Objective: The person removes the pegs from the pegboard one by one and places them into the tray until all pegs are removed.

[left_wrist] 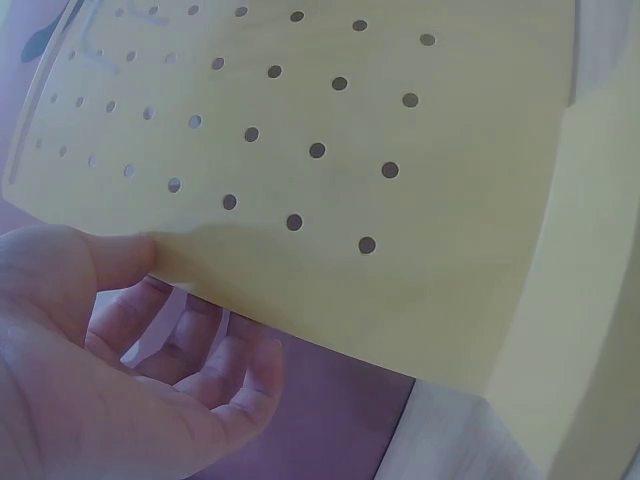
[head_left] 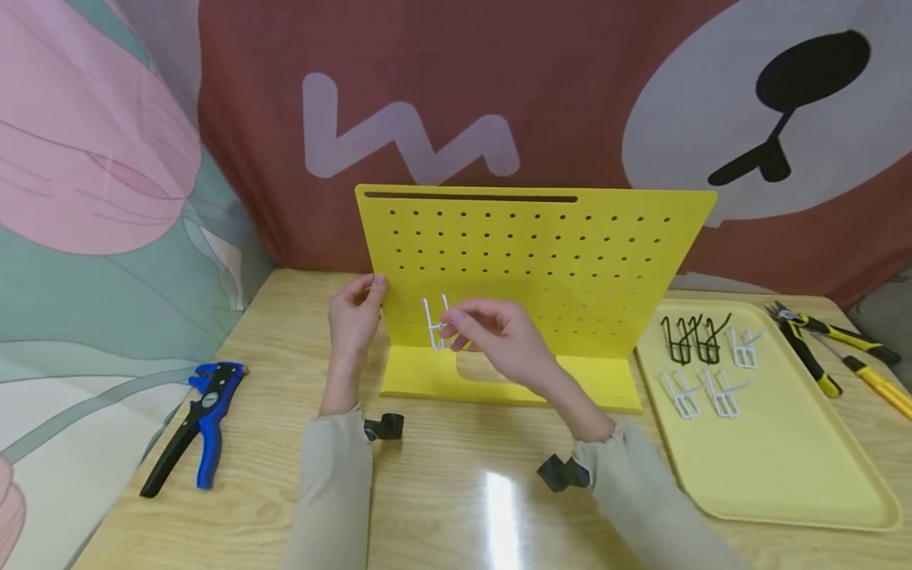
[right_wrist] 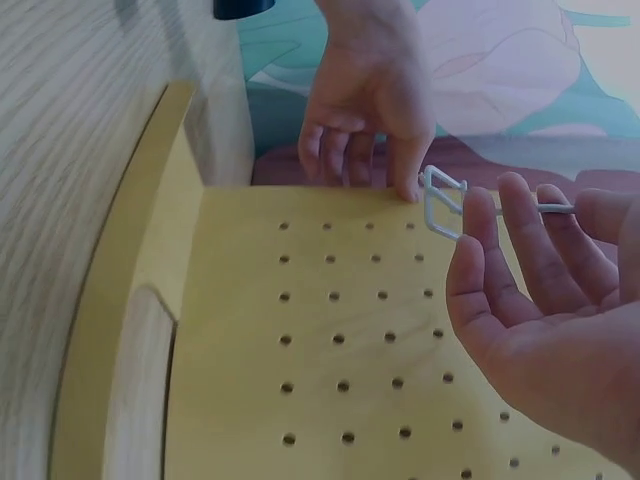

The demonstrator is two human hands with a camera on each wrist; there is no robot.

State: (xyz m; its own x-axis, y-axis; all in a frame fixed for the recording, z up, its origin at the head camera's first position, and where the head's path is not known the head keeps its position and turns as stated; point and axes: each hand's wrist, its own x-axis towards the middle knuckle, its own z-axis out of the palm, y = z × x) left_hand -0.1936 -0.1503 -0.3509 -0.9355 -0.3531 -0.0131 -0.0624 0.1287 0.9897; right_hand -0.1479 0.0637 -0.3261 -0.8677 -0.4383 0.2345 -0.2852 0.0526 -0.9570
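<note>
A yellow perforated pegboard [head_left: 499,281] stands upright on a flat base. At its left edge, my left hand [head_left: 354,317] grips it, the thumb on the front face and the fingers behind, as the left wrist view shows. My right hand [head_left: 509,340] holds a white wire hook [right_wrist: 440,210] between thumb and fingers, in front of the board's lower left part. Two prongs of the hook point up in the head view. Part of its wire is hidden behind the fingers.
On the right lies a yellow tray [head_left: 777,467] with black wire hooks [head_left: 680,344] and several white ones [head_left: 725,400]. Beyond it are pliers [head_left: 848,336] and a yellow-handled tool [head_left: 879,388]. A blue and black wire stripper [head_left: 207,419] lies left. Printed cloth hangs behind.
</note>
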